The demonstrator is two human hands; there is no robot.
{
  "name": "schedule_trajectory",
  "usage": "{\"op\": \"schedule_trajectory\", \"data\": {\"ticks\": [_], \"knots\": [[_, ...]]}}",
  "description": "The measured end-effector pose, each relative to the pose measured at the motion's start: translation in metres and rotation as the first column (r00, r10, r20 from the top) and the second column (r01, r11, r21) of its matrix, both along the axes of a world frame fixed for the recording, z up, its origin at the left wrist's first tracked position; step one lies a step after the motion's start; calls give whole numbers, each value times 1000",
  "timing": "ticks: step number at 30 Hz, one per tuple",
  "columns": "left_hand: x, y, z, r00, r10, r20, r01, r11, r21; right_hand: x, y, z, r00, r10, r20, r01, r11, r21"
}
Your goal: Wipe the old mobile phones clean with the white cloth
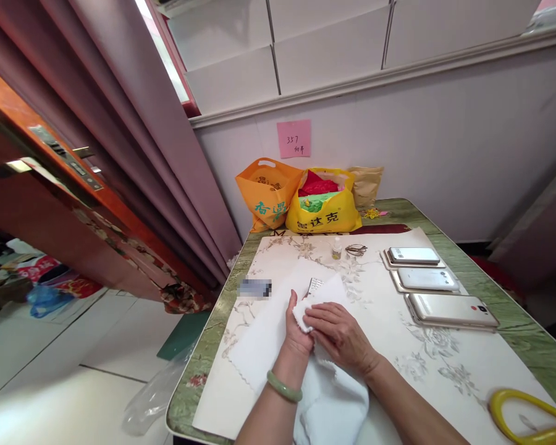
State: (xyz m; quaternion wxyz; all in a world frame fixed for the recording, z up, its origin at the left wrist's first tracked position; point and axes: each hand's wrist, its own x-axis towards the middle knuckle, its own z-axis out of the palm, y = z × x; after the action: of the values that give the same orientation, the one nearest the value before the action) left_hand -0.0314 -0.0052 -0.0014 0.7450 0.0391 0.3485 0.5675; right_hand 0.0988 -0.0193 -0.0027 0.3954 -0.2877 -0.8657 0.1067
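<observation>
A white cloth with a zigzag edge hangs from my two hands over the near middle of the table. My left hand is turned palm up, its fingers under a fold of the cloth and its thumb alongside. From above, my right hand presses the cloth with bent fingers onto that palm. What lies inside the fold is hidden. Just beyond my fingers shows a small flat piece with rows of dark print; I cannot tell whether it is held. A second white cloth lies flat beneath.
Three phones lie in a row at the right, near yellow-handled scissors. Eyeglasses and a small bottle are farther back. An orange bag and a yellow bag stand by the wall. A blurred-out rectangular item lies left.
</observation>
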Motion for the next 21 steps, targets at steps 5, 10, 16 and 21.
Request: {"op": "schedule_trajectory", "data": {"ticks": [5, 10, 16, 21], "knots": [[3, 2, 6, 998, 1, 69, 2, 999, -46, 6, 14, -12, 927, -373, 43, 374, 927, -16], [1, 1, 6, 994, -27, 103, 30, 999, -24, 2, 10, -10, 924, -382, 22, 382, 924, -23], [-3, -3, 1, 995, 5, 97, 5, 995, -99, -2, -4, 12, 992, 30, 120, -16, 993, -120], [1, 2, 6, 996, 82, -18, -83, 994, -71, -1, 8, 7, 957, -172, 233, 220, 956, -196]]}}
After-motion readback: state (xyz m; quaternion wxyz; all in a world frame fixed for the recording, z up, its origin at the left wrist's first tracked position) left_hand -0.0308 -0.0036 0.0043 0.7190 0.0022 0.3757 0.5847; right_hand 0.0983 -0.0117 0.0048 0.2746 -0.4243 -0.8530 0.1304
